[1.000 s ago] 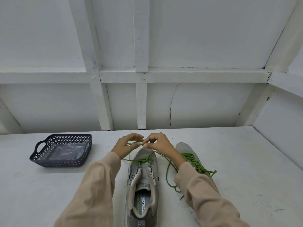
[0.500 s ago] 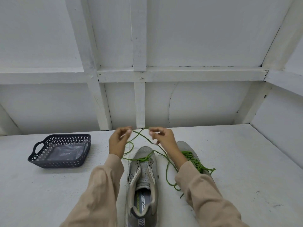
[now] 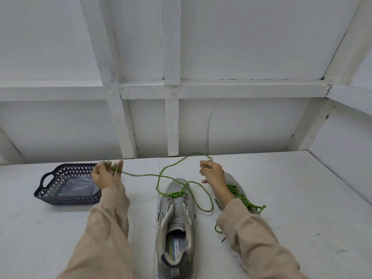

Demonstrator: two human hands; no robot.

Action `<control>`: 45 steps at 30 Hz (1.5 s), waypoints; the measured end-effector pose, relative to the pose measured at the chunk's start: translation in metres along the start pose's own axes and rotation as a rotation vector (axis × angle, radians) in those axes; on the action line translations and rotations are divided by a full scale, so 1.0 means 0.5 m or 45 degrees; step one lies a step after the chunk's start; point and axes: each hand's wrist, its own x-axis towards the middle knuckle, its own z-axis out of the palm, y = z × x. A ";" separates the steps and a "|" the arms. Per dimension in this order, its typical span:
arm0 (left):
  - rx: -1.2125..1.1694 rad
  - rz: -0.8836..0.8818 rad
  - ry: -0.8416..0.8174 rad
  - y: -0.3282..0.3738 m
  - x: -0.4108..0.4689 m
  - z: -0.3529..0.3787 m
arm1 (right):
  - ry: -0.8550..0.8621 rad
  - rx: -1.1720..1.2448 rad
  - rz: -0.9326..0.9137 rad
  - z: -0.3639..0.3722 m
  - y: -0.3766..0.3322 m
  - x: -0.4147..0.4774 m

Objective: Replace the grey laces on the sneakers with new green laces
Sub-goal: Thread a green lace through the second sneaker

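Far grey mesh sneaker laced green; near grey mesh sneaker has 1 row of thin green lace. My left hand pinches it; my right hand is curled, grip unclear.

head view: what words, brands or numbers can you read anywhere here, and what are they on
"MORY FOA": on the insole of the near sneaker; both ends are hidden by the collar.
Green lettering beside it on the insole: too blurred to read.
On the basket and the other sneaker: no text seen.
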 end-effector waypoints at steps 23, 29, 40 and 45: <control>1.826 0.268 -0.985 -0.092 -0.036 -0.033 | 0.540 -0.092 -0.463 0.007 -0.020 -0.003; 2.065 0.175 -0.614 -0.089 0.003 -0.067 | 0.659 -0.002 -0.639 -0.013 -0.056 0.009; 1.595 0.213 -0.754 -0.066 -0.017 -0.057 | -0.272 -0.206 -0.538 0.002 -0.015 0.000; 1.638 -0.070 -1.397 -0.044 -0.067 -0.050 | -0.452 -0.652 -0.555 -0.002 -0.001 -0.014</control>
